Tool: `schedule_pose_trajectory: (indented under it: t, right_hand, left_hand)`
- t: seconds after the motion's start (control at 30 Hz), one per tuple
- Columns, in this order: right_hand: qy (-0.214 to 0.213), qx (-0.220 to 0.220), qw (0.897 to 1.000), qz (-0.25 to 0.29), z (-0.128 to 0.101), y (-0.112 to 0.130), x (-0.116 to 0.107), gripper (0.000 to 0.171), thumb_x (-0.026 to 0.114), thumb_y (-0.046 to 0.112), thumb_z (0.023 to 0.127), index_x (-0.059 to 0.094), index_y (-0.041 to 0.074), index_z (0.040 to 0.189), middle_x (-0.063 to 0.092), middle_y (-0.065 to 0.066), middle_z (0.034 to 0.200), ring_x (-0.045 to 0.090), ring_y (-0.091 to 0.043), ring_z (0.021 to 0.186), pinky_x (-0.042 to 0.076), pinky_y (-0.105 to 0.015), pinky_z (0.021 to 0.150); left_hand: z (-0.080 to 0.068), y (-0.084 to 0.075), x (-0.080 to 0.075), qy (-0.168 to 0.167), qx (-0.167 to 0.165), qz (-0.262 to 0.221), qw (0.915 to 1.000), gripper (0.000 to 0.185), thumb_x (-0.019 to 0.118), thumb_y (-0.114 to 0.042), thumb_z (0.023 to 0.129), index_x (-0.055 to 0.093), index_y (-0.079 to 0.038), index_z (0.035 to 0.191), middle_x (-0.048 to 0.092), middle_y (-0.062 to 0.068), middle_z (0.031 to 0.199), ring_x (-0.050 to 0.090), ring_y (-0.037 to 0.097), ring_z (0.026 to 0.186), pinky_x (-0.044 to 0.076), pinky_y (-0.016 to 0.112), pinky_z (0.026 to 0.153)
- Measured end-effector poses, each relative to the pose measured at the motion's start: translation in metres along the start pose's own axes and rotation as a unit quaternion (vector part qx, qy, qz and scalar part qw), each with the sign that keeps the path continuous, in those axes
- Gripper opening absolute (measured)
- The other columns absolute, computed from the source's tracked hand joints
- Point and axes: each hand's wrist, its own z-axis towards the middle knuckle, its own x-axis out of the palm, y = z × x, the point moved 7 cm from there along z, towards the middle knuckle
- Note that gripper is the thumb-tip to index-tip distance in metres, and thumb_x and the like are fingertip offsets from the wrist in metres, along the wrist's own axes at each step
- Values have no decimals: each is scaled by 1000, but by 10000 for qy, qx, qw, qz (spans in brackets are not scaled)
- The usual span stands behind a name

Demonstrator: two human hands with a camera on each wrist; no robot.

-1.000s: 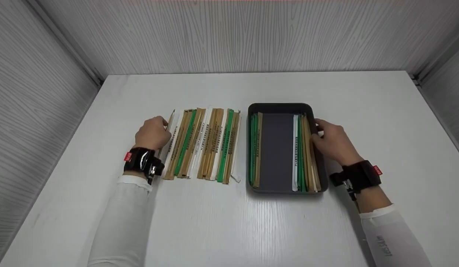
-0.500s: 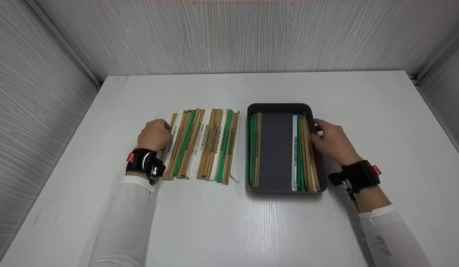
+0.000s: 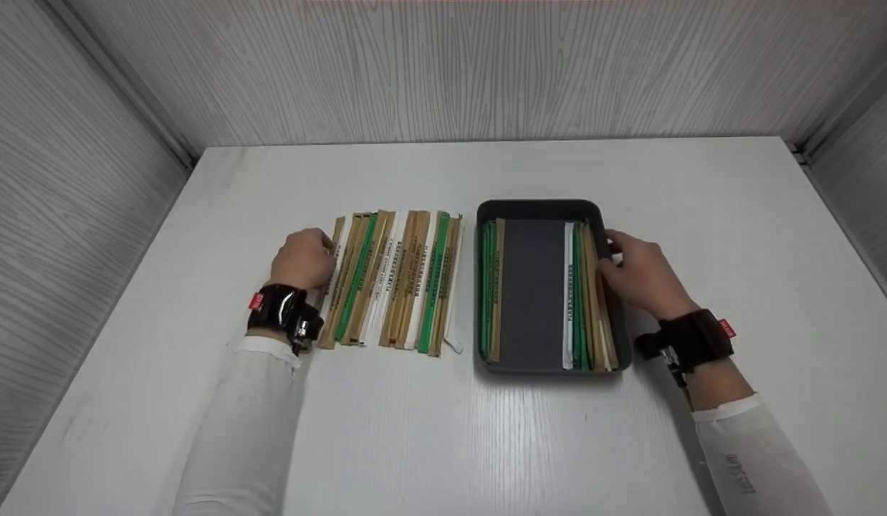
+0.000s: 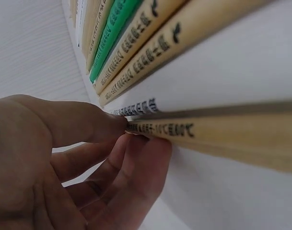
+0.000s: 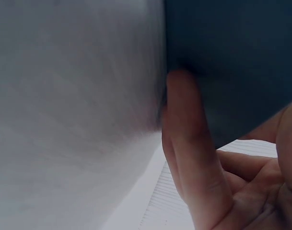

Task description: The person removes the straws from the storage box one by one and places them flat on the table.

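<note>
In the head view, my left hand (image 3: 304, 259) is at the left end of a row of paper-wrapped straws. Its thumb and fingers pinch the leftmost brown paper-wrapped straw (image 4: 222, 134), which lies close beside a white-wrapped one (image 4: 198, 96). Over on the right, my right hand (image 3: 643, 276) holds the right side of a dark grey tray (image 3: 533, 367). Its fingers (image 5: 186, 115) lie against the tray's outer wall and the thumb is at the rim. Inside the tray, wrapped straws stand in two groups: green and brown at the left, white, green and brown at the right.
The row of brown, white and green wrapped straws (image 3: 408, 279) lies on the white table (image 3: 415, 430), left of the tray. Between the tray's two groups its bare floor shows. Grey wood-grain panels (image 3: 443, 72) rise behind and at both sides.
My left hand has shifted slightly right, bringing the brown straw from a thin, edge-on look to lie close against the row. My right hand and the tray stay nearly in place.
</note>
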Motion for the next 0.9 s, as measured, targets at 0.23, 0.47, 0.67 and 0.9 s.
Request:
schedule_pose_trajectory:
  t: [0.23, 0.47, 0.67, 0.9]
  right_hand:
    - [-5, -52, 10000, 44, 0, 0, -1, 54, 49, 10, 105, 38, -8, 155, 55, -35, 140, 64, -45, 115, 58, -50, 84]
    - [35, -40, 9999, 98, 0, 1, 0, 54, 49, 10, 105, 38, -7, 155, 55, -35, 140, 65, -44, 114, 58, -50, 84]
    - [29, -54, 10000, 74, 0, 0, -1, 53, 49, 9, 105, 39, -7, 155, 55, -36, 140, 65, -45, 113, 59, -49, 83]
    - [18, -44, 10000, -15, 0, 1, 0, 54, 48, 9, 104, 38, -9, 154, 55, -37, 139, 65, -47, 115, 59, -52, 85]
  left_hand:
    - [2, 1, 1, 22, -2, -68, 10000, 38, 48, -4, 94, 65, 11, 126, 66, 30, 121, 65, 42, 101, 54, 53, 85]
    - [-2, -3, -7, 4, 27, -74, 10000, 40, 52, -8, 96, 62, 13, 128, 66, 31, 119, 65, 41, 97, 54, 51, 80]
    - [-6, -46, -29, -377, 421, -88, 9984, 41, 55, -10, 95, 63, 12, 128, 68, 25, 106, 64, 32, 82, 52, 41, 63]
    - [-11, -142, -23, -365, 1020, -18, 9941, 37, 60, -19, 97, 65, 4, 126, 61, 18, 119, 62, 31, 95, 55, 45, 75]
